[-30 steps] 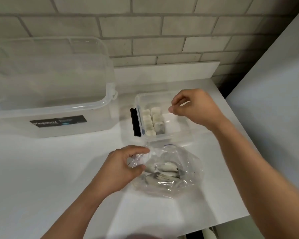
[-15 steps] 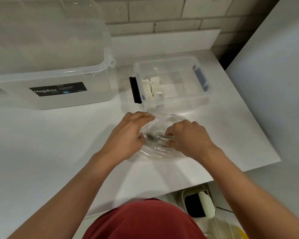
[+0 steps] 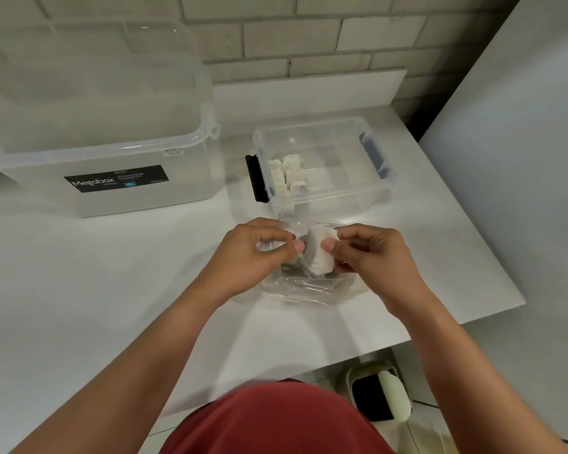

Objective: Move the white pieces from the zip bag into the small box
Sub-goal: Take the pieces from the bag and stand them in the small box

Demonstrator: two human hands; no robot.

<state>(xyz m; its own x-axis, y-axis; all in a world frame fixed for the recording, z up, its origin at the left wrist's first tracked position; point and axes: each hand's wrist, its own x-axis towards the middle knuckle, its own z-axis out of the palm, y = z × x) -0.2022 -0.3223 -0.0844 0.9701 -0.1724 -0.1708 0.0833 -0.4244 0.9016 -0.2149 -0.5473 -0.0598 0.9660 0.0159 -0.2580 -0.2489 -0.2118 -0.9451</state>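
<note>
**Desk:** Where are the hands?

**Photographer:** Both are over a clear zip bag (image 3: 309,291) that lies on the white table (image 3: 79,290), close to the person's body. The left hand (image 3: 259,253) has its fingers curled round the crumpled plastic at the bag's mouth. The right hand (image 3: 374,257) pinches a white piece (image 3: 318,258) between thumb and fingers and holds it at the opening, just above the plastic.

**Desk:** How close are the two hands?

**Photographer:** Very near each other, with the white piece between the two thumbs. I cannot tell whether the left thumb touches it.

**Desk:** And the container?

**Photographer:** A small box (image 3: 328,199) of clear plastic, with no lid on it, stands on the table just beyond the bag. Its near wall is beside the fingertips. It has a black latch (image 3: 255,178) on its left end and a blue latch (image 3: 373,155) on its right. Several white pieces (image 3: 289,175) stand in two short rows against the left end.

**Desk:** Is anything left in the bag?

**Photographer:** Pale and dark shapes show through the plastic under the hands, but they are too blurred to name.

**Desk:** What about the surroundings?

**Photographer:** A large box (image 3: 112,152) of clear plastic, labelled "Megabox", stands to the left, apart from the small one. Behind both is a pale brick wall (image 3: 309,37). A red garment (image 3: 276,421) fills the bottom edge. A pale bin (image 3: 379,394) with a dark opening sits on the floor below the table's near right edge.
</note>
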